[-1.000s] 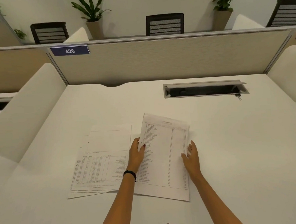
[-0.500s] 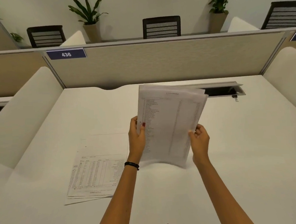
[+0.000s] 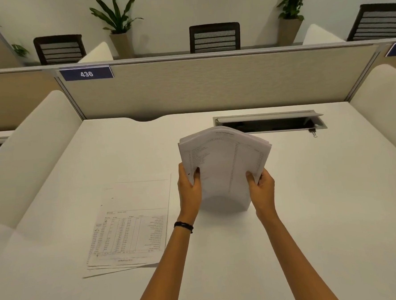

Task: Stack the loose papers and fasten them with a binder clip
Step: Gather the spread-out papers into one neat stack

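Gripping the sheaf (image 3: 225, 162) by its sides, left hand (image 3: 190, 188) and right hand (image 3: 262, 188) seemed to square it on the counter (image 3: 323, 211); next, I reckoned, came the flat sheets (image 3: 132, 225) alongside.

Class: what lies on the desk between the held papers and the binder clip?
Nothing. The head view shows only bare desk between the held papers and the binder clip, which sits at the cable slot's near right corner.

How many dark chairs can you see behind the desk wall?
3. The left chair, the middle chair and the right chair, which the picture's edge cuts off. The divider may hide more.
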The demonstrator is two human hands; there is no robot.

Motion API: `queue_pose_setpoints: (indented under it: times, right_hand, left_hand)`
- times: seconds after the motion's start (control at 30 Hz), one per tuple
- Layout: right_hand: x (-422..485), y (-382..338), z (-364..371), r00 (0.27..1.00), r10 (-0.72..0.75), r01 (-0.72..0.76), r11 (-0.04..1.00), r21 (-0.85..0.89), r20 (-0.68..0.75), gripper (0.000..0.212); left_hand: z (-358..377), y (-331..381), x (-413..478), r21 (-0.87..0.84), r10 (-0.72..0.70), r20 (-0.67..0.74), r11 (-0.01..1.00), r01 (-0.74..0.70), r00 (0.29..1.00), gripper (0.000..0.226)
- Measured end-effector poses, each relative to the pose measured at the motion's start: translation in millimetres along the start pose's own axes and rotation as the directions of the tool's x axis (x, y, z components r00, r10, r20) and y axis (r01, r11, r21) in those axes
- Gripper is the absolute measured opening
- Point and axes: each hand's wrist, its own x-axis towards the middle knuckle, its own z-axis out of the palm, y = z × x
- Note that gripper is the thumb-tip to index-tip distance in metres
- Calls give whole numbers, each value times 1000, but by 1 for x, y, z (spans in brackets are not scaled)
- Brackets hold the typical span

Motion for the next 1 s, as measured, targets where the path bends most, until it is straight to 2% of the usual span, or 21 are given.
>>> queue_pose_setpoints:
  times: [0.13,0.23,0.3,0.4,0.67,0.8,1.0]
  right_hand:
    - [3,-10,-3,998,-58,58,998,-8,-37,22]
    - [4,-11,-7,996,-86,85,996,-25,-25,28]
    - [4,-6,-7,998,-60,60,997,-44,-4,32]
    - [4,2,-7,1000,-10,10,998,-55,0,23]
    - [3,2,-8,999,-18,17,1000,-25,-41,12]
    - [1,11,-10,1000,20,-21,999,-35,-7,18]
    - [1,17,-10,1000,18,-17,997,-72,9,13]
  left_hand:
    - [0,9,5,14,50,-30,999,-50,998,33]
    - [0,7,6,37,69,-75,997,-67,995,31]
    - [1,1,4,64,23,-61,998,-19,998,35]
    - [4,-8,0,103,-24,-18,994,26,1000,34]
    - [5,1,0,64,31,-24,998,-29,999,30]
    - [3,-10,-2,57,-2,-4,998,2,1000,29]
    - [-2,-21,-3,79,-19,20,997,17,1000,27]
